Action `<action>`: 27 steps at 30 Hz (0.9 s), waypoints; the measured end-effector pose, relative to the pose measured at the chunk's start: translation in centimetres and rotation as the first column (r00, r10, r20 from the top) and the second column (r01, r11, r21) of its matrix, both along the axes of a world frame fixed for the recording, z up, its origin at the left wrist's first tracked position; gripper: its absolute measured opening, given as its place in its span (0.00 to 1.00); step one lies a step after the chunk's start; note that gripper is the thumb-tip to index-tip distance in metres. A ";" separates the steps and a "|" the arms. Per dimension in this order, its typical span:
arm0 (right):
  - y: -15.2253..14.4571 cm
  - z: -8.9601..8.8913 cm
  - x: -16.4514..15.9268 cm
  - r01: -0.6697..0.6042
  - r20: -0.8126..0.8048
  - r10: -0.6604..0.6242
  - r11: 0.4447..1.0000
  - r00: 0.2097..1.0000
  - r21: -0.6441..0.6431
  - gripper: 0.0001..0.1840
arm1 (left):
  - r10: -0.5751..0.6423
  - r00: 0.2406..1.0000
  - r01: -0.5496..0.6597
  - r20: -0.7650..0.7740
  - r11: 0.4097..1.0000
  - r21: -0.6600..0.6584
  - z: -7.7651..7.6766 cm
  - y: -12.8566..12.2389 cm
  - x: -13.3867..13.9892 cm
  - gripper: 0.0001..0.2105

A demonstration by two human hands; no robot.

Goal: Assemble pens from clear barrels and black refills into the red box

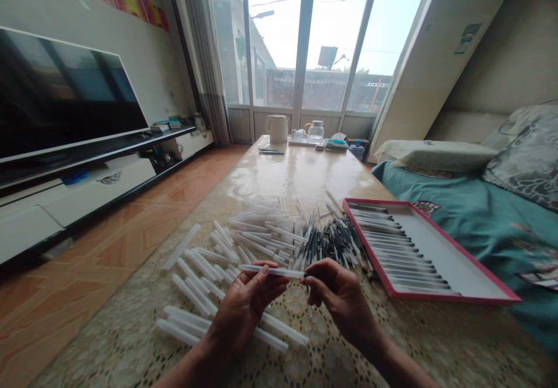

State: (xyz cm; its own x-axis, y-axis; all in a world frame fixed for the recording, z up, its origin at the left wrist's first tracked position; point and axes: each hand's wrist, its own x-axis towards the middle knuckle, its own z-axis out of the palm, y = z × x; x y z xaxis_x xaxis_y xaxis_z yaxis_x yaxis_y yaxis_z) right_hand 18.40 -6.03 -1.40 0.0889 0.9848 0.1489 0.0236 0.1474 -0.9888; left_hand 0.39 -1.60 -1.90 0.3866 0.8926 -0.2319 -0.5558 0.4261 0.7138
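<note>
A pen with a translucent white barrel (283,272) lies level between my two hands over the near part of the table. My left hand (246,298) grips the barrel between thumb and fingers. At the pen's dark right end, my right hand (337,292) closes thumb and fingertips around it; the fingers partly cover this end. Many loose white pen barrels (196,292) are spread under and around my left hand. Beyond my right hand is a heap of thin black refills (329,239).
To the right, a shallow red-edged box (462,253) holds a row of pens (405,251) along its left side. A pitcher (277,129), a glass jar (316,129) and a tissue pack (335,143) stand at the table's far end. A sofa (453,202) borders the right.
</note>
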 end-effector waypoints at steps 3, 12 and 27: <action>0.0 -0.1 -0.1 0.007 0.009 -0.007 1.000 1.000 -0.028 0.11 | -0.001 1.000 0.001 -0.007 1.000 0.008 -0.1 0.0 0.1 0.05; -0.4 -0.7 0.0 0.012 0.263 -0.015 1.000 0.965 0.014 0.18 | -0.037 0.999 0.037 -0.015 0.999 0.029 -0.4 -0.2 0.1 0.05; -0.8 -0.3 0.6 -0.071 0.565 0.024 0.996 0.825 0.061 0.19 | -0.036 0.998 0.039 -0.045 0.998 0.054 -0.1 -0.1 0.3 0.08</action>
